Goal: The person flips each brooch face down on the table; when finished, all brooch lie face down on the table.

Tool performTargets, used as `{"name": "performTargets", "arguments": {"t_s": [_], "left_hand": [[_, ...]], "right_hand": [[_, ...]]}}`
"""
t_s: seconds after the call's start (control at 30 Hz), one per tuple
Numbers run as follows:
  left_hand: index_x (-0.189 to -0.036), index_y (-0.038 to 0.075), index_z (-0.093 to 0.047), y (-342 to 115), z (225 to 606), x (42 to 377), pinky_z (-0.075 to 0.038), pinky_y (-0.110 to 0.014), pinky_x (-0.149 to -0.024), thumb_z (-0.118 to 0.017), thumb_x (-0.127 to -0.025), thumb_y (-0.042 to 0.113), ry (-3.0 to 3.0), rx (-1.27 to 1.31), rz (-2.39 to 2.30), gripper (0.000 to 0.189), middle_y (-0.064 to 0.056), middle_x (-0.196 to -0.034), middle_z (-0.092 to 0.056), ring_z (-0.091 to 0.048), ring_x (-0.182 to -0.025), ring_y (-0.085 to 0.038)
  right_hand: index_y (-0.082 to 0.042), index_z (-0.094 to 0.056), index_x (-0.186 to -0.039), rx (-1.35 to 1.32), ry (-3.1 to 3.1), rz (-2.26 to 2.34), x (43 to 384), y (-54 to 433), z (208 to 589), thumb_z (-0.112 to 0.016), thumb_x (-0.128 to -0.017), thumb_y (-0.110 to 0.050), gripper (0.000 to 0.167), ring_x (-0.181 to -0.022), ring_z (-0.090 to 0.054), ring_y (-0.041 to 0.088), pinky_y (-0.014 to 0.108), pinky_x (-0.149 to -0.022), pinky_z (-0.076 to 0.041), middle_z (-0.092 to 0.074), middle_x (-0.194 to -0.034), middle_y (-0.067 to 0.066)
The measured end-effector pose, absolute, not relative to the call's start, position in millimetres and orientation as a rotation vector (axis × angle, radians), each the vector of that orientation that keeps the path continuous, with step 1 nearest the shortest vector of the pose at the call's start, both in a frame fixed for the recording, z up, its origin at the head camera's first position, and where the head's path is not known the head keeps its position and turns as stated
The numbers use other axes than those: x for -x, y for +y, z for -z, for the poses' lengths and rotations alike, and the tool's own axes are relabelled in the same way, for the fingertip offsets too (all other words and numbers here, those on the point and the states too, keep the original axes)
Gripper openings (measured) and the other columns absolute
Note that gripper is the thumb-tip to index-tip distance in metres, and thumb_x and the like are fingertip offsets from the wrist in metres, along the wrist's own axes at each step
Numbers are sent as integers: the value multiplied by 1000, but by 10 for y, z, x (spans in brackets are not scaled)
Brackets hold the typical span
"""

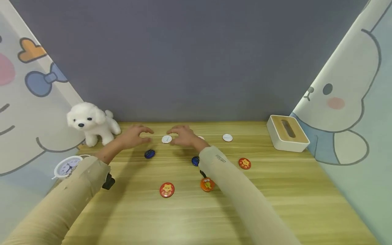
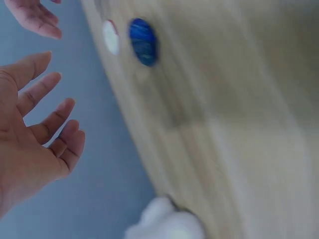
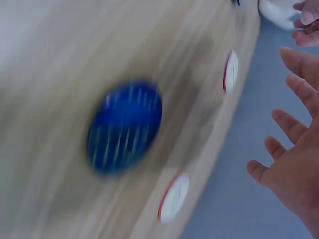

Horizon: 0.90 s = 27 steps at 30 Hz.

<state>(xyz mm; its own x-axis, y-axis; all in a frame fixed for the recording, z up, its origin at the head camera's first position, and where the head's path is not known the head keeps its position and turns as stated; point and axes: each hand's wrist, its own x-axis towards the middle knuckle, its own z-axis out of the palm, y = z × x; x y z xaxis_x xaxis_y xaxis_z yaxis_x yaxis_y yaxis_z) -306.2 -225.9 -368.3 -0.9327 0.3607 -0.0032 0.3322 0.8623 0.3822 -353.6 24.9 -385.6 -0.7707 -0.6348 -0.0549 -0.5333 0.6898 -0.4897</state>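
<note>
My left hand (image 1: 134, 136) hovers over the back of the table, fingers spread and loosely bent, holding nothing. Facing it, my right hand (image 1: 183, 136) is also raised with its fingers apart and nothing in them. Between the two lies a round white badge (image 1: 166, 139), nearest the right fingers. A blue badge (image 1: 149, 154) sits just in front of the left hand. Under the right forearm a second blue badge (image 1: 195, 161) is partly covered, and another white badge (image 1: 201, 137) peeks out behind that wrist. Both palms show in the wrist views, the left hand (image 2: 40, 119) and right hand (image 3: 296, 144).
Red badges (image 1: 166, 190) lie at front and right, near an orange badge (image 1: 207, 184) and a third white badge (image 1: 227, 137). A white toy dog (image 1: 92, 122) and a clock (image 1: 68, 166) stand left, a tissue box (image 1: 288, 133) right. A dark wall closes the back.
</note>
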Motion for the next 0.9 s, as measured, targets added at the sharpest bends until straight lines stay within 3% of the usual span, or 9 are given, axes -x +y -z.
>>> {"name": "performTargets", "arguments": {"t_s": [0.17,0.53,0.63,0.9], "left_hand": [[-132,6,-64,-2421,3904,2961,-41,-67,-100,-62,-99,27,2973,-495,-587,39,-30,-137,-55,-49,-126,-52],[-126,3,-67,-2521,4224,2849,-47,-60,-93,-68,-95,29,2940,-500,-640,39,-28,-128,-60,-56,-117,-46],[-127,4,-66,-2520,4249,2852,-45,-64,-96,-68,-95,30,2930,-473,-650,41,-28,-131,-58,-53,-120,-49],[-128,5,-66,-2519,4288,2860,-17,-73,-110,-70,-94,30,2906,-463,-665,42,-25,-133,-59,-46,-129,-49]], "right_hand": [[-27,-57,-142,984,2696,527,3460,-10,3961,-64,-96,-33,47,-150,-22,38,63,-118,-23,-34,-163,7],[-34,-62,-136,1046,2699,371,3377,-341,4150,-64,-95,-41,42,-150,-24,33,57,-119,-24,-35,-162,2],[-36,-62,-135,1049,2708,341,3364,-366,4176,-64,-95,-44,41,-149,-25,32,57,-119,-25,-36,-162,2],[-38,-62,-135,1051,2720,292,3345,-450,4250,-62,-95,-51,42,-150,-23,30,56,-119,-25,-35,-161,0]]}}
